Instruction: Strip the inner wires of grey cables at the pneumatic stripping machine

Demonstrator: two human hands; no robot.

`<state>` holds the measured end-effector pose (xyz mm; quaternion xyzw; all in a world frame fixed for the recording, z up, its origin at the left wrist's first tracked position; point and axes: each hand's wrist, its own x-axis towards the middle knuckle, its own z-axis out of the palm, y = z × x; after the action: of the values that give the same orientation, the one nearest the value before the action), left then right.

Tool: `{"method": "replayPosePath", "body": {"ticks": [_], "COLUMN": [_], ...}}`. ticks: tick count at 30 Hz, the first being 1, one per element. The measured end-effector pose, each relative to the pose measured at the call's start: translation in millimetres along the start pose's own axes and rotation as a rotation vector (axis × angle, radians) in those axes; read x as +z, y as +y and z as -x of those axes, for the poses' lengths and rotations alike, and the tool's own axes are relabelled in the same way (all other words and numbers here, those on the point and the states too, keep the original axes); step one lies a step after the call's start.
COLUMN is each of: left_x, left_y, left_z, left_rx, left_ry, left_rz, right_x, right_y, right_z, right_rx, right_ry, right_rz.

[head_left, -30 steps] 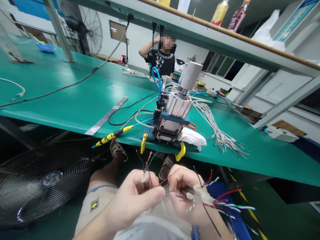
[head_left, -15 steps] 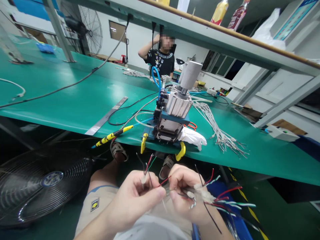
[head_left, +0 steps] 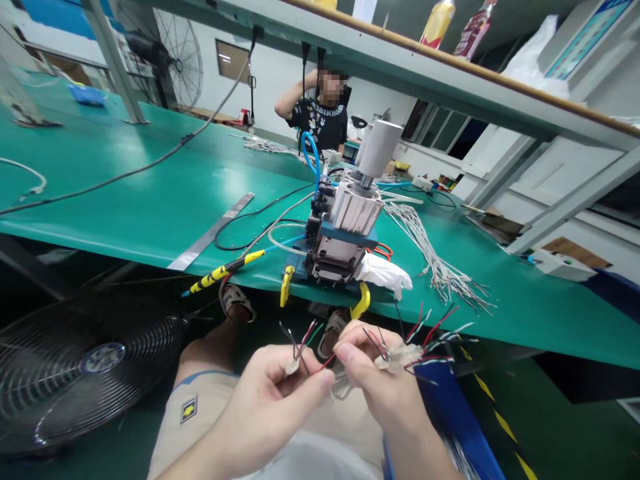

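Observation:
My left hand (head_left: pixel 283 390) is closed on a multi-core cable end, with thin black, red and green wires (head_left: pixel 306 340) fanning out above the fingers. A red wire (head_left: pixel 327 362) spans the short gap between the two hands, its ends hidden by fingers. My right hand (head_left: pixel 373 367) pinches at that wire with thumb and forefinger. A bunch of cable ends (head_left: pixel 400 360) with red, black, white and green wires also sits in my right hand and sticks out to the right. Both hands are over my lap, in front of the bench edge.
A pneumatic press (head_left: pixel 345 220) stands at the front edge of the green bench (head_left: pixel 125 213). Stripped cables (head_left: pixel 445 260) lie to its right, a steel ruler (head_left: pixel 213 230) to its left. A floor fan (head_left: pixel 100 360) is at lower left. Across the bench a person (head_left: pixel 320 113) sits.
My right hand has turned, bringing its thumb up against the forefinger, and the wire bunch in it has swung upward and inward. My left hand has hardly moved.

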<state>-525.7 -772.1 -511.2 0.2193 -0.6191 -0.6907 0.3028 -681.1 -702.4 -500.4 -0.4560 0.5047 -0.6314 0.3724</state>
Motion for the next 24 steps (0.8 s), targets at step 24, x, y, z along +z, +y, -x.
{"method": "replayPosePath", "body": {"ticks": [24], "left_x": [11.3], "left_y": [-6.3], "left_z": [1.9], "left_rx": [-0.045], "left_ry": [0.225], "left_rz": [0.045], "right_x": [6.1], "right_y": [3.5], "right_z": [4.1], "right_rx": [-0.015], "right_ry": [0.126], "right_rz": [-0.010]}}
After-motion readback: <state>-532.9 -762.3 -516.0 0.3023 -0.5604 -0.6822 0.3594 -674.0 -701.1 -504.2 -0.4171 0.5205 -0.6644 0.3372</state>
